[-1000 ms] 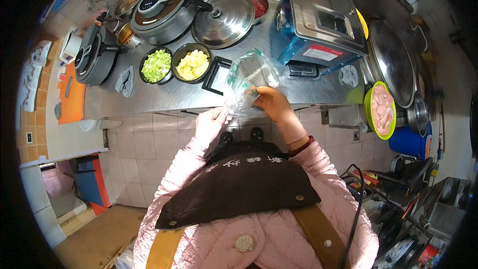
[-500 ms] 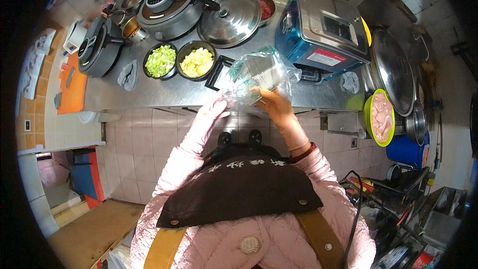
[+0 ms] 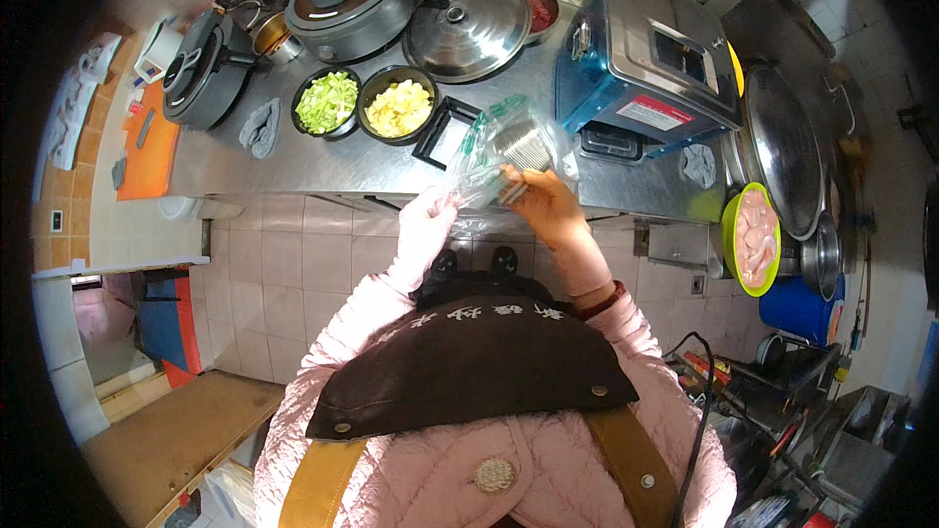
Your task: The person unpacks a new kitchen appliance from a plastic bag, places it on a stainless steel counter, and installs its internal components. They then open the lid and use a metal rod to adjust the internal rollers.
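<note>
Above the counter's front edge I hold a clear plastic bag (image 3: 476, 154) with green print. A ridged metal piece with fine parallel slats (image 3: 523, 149) shows at the bag; I cannot tell whether it lies fully inside. My left hand (image 3: 427, 227) is closed on the bag's near left edge. My right hand (image 3: 550, 210) grips the near end of the slatted piece, its fingers curled. Just beyond the bag lies a black rectangular frame (image 3: 453, 130). At the back right stands a steel and blue box-shaped machine (image 3: 653, 59).
Black bowls of chopped green vegetable (image 3: 328, 103) and yellow pieces (image 3: 398, 109) stand left of the frame. Behind are a lidded pan (image 3: 469, 27) and a grey cooker (image 3: 352, 15). A green bowl of pale meat (image 3: 753, 240) sits right. Grey cloths (image 3: 260, 129) lie on the counter.
The counter has shifted slightly rightward in view. My left hand has moved a little toward the bag, and its fingers have closed on it. My right hand keeps its grip.
</note>
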The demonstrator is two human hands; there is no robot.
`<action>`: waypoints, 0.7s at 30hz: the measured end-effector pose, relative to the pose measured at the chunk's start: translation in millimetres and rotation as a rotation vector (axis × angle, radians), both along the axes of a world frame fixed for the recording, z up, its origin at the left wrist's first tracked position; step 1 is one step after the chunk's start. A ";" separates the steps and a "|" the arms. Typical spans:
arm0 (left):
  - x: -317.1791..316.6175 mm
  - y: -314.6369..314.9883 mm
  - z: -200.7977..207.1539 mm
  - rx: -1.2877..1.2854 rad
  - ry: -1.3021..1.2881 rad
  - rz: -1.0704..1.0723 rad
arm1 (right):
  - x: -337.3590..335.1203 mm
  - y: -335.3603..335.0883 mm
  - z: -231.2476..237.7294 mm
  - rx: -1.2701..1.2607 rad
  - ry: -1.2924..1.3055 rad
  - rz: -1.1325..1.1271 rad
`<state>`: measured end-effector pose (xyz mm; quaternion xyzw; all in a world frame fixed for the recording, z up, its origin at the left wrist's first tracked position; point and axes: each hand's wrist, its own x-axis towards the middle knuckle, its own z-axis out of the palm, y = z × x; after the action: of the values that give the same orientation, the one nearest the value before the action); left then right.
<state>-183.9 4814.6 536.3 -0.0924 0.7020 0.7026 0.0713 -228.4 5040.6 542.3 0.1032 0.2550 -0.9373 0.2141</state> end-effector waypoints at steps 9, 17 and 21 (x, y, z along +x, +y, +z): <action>0.6 -14.3 14.9 0.557 -0.139 -0.085 | 38.9 27.3 49.2 0.325 -0.065 0.283; 2.5 -20.9 35.3 0.169 -0.164 -0.250 | 45.1 26.3 66.3 0.381 0.014 0.314; 1.0 -32.2 25.0 0.119 0.079 0.132 | 47.9 36.9 73.9 0.427 0.037 0.352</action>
<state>-182.9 4782.3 561.3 -0.1064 0.6535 0.7494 0.0024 -180.5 5077.5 616.2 0.0832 0.4645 -0.8125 0.3424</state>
